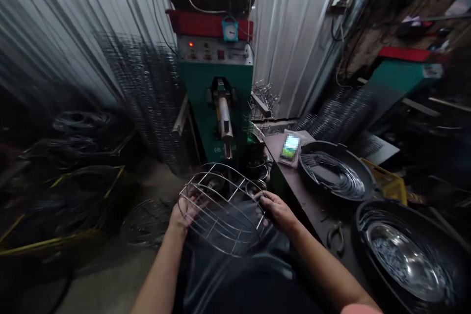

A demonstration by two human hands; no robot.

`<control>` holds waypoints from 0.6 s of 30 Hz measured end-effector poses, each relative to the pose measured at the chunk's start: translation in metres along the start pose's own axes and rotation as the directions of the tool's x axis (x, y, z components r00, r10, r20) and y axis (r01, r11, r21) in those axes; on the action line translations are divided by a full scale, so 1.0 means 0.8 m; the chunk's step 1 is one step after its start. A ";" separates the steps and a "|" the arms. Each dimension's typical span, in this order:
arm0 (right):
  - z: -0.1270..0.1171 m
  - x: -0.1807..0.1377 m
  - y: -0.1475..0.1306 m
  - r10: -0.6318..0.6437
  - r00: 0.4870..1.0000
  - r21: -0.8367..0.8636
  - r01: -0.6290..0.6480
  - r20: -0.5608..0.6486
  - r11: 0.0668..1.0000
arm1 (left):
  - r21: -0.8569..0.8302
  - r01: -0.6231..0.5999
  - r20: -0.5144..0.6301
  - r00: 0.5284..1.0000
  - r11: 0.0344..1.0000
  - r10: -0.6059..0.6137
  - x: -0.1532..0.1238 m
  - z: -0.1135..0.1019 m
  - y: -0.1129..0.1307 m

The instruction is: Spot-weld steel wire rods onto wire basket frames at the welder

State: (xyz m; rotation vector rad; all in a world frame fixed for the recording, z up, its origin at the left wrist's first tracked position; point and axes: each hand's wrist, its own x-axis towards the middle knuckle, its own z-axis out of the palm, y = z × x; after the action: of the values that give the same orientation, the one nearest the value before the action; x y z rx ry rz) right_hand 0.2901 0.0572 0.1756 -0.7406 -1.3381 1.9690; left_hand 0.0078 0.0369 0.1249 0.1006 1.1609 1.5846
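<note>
Head view, hands: the left hand (187, 211) and right hand (279, 213) both hold a wire rack (221, 208) in front of the body
Fingers: left ones (193, 206) curled narrowly around the wires; right ones (267, 199) closed on the rack's far end
Rack: oval, tilted, above the lap, beside a dark bench (290, 181)
Joined so far: rings and cross-bars appear fixed together as one frame
Lying loose: bent wires in a black plastic basin (312, 157) and more in a second basin (368, 211)
Bench: pliers (335, 238) and a phone (290, 148)
Ahead: a green welding machine (195, 98), with a wire mesh roll (150, 98) beside it
</note>
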 end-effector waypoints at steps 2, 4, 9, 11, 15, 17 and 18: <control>-0.006 0.005 0.004 -0.025 0.997 -0.021 0.023 -0.077 1.000 | 0.186 -0.048 -0.069 0.996 0.981 0.062 -0.006 -0.004 -0.009; -0.008 0.013 0.013 -0.045 0.992 -0.044 0.040 -0.119 0.998 | 0.301 -0.168 -0.064 0.979 0.939 0.196 -0.021 -0.001 -0.020; 0.011 0.030 0.062 -0.070 0.993 -0.021 0.069 -0.099 0.997 | 0.359 -0.238 0.212 0.962 0.902 0.170 -0.067 0.044 -0.044; 0.011 0.031 0.078 -0.080 0.996 -0.045 0.078 -0.048 0.996 | 0.403 -0.216 0.188 0.971 0.890 0.150 -0.073 0.063 -0.048; -0.034 0.018 0.072 -0.052 0.997 -0.390 0.071 0.060 0.918 | 0.512 -0.182 0.139 0.982 0.839 0.128 -0.070 0.084 -0.054; -0.084 0.005 0.050 -0.115 0.993 -0.590 0.075 -0.030 0.804 | 0.557 -0.099 0.086 0.994 0.824 0.062 -0.070 0.087 -0.059; -0.115 -0.003 0.036 -0.178 0.977 -0.666 0.055 -0.119 0.744 | 0.571 -0.058 0.056 0.998 0.819 0.032 -0.069 0.086 -0.061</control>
State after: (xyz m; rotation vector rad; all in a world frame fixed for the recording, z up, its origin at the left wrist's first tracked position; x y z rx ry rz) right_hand 0.3545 0.1005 0.1187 -1.0884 -1.9393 1.2612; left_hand 0.1045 0.0309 0.1524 0.5620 1.5803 1.2131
